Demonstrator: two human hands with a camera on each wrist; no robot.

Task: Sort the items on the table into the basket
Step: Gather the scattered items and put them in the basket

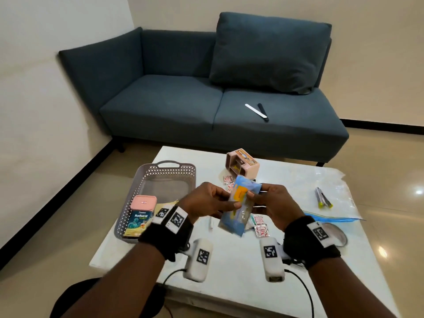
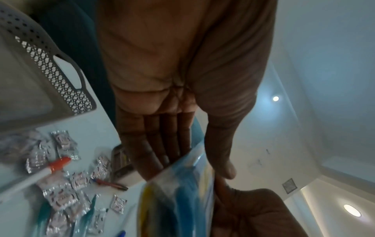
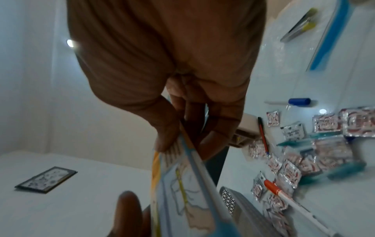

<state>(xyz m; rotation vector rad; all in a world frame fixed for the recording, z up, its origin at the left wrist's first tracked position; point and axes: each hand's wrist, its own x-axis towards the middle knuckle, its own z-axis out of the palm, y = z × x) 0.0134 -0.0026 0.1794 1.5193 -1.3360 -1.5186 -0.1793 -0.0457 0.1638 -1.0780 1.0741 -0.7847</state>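
A blue and yellow flat packet hangs tilted above the middle of the white table. My left hand pinches its left edge and my right hand pinches its right edge. In the left wrist view the thumb lies on one face of the packet and the fingers behind it. The right wrist view has thumb and fingers clamped on the packet's top rim. The grey perforated basket stands at the left with a pink-lidded medicine box in its near corner.
Several foil sachets, an orange-capped pen and a blue-capped pen lie under the hands. A pink box stands behind. A clear zip bag and metal clippers lie at the right. A blue sofa is beyond the table.
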